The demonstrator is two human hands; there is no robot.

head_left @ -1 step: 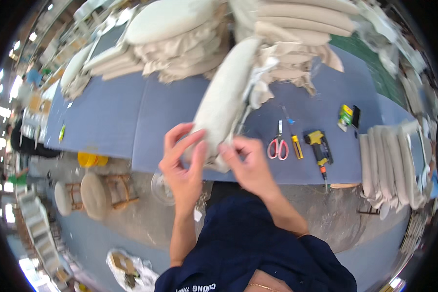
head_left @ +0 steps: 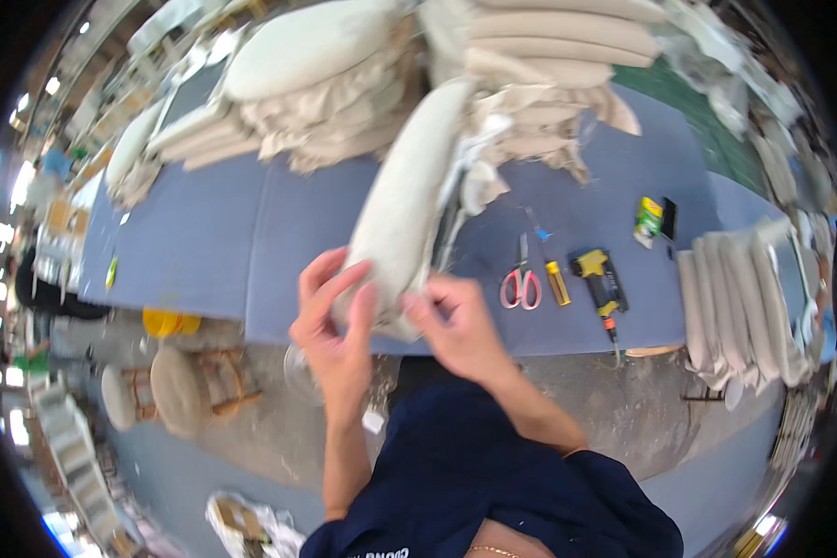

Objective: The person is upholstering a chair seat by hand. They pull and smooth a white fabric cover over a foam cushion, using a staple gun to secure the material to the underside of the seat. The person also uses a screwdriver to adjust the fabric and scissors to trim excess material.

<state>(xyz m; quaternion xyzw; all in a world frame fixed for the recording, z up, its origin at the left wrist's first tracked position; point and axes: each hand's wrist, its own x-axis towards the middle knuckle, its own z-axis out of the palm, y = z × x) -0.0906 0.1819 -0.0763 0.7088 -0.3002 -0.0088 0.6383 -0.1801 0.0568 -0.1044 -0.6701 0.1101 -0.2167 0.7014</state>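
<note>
A cream fabric-covered seat cushion (head_left: 403, 195) stands tilted on its edge on the blue-grey table, its near end toward me. My left hand (head_left: 333, 302) grips that near end, with curved fingers over the face and the thumb against it. At the right edge of the same end, my right hand (head_left: 458, 325) pinches the fabric between thumb and fingers. Loose white cloth (head_left: 474, 163) hangs along the cushion's right side. Just right of my right hand lie pink-handled scissors (head_left: 521, 284) and a yellow-handled screwdriver (head_left: 557, 282).
A yellow and black staple gun (head_left: 601, 284) with a hose lies at the table's front edge. Stacked cushions stand at the back, with a row of covered pads (head_left: 730, 302) at the right. A green packet (head_left: 648, 221) lies near them. Round stools (head_left: 179, 391) stand on the floor at left.
The whole view has shifted slightly, so the table and tools appear a little further left and lower. Both hands keep their hold on the cushion.
</note>
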